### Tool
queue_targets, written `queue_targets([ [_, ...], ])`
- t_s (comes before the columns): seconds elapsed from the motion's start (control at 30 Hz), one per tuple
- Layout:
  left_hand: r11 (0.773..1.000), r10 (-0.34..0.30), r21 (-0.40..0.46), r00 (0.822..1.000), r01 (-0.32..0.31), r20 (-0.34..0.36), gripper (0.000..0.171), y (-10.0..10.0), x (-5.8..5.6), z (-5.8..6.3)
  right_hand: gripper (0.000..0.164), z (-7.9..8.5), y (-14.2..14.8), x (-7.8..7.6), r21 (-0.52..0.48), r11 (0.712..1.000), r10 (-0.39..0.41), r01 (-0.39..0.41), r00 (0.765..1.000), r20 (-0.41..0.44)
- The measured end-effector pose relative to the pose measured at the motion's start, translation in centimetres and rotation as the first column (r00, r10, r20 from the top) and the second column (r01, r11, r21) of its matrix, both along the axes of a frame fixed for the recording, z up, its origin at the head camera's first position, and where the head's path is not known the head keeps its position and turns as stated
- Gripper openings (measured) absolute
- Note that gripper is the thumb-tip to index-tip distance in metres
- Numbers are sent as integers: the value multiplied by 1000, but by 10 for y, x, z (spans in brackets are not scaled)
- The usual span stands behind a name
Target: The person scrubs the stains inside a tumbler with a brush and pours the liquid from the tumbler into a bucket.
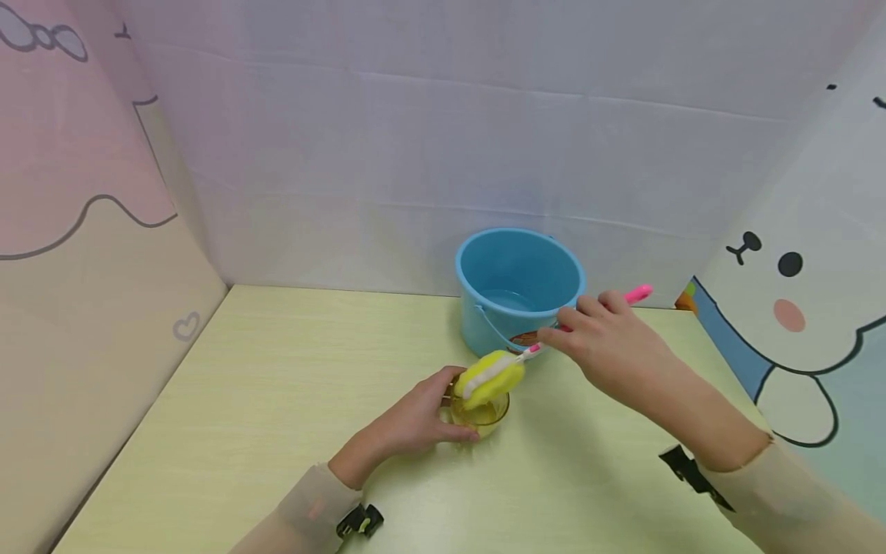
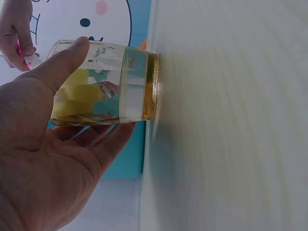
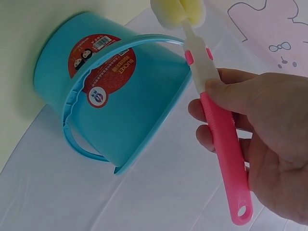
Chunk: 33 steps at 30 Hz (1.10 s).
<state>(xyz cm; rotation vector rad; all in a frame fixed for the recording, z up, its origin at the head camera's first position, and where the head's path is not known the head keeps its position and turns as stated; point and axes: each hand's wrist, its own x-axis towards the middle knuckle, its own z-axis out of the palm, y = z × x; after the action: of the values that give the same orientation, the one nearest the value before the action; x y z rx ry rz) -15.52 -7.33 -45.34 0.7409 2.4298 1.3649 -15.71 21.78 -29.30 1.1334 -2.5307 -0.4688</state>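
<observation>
One brush (image 3: 221,132) gripped inside right hand (image 1: 604,338), cup (image 2: 131,82) clasped within left hand (image 1: 424,415)

Head view looks down; both wrist views (closer) share the brush (image 3: 219,120).

On the surface (image 1: 277,385), between 5 and 6 o'clock from the head view's centre: a round, transparent, amber-tinted glass cup (image 2: 106,84), upright, mouth up. At its mouth: a long-handled brush (image 3: 225,144) with a yellow-and-white sponge head (image 1: 491,377), white neck and pink grip, held slanting, hole-pierced pink end raised toward 2 o'clock. Sponge depth inside: unclear.
</observation>
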Motion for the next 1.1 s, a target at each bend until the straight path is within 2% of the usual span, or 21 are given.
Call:
queue_targets([
  [0.13,1000,3,-12,1000,-3,-9,89,1,0,1,40,-1,6,-2,-27,1000,14,-13,1000,3],
  [0.47,1000,1,-8,1000,-1,-4,91,0,0,1,45,2,17,1,-10,999,-47,48,998,52],
  [1.1,1000,-5,-5,1000,5,-13,90,0,-1,1,44,-2,40,4,-64,993,-89,96,990,106],
])
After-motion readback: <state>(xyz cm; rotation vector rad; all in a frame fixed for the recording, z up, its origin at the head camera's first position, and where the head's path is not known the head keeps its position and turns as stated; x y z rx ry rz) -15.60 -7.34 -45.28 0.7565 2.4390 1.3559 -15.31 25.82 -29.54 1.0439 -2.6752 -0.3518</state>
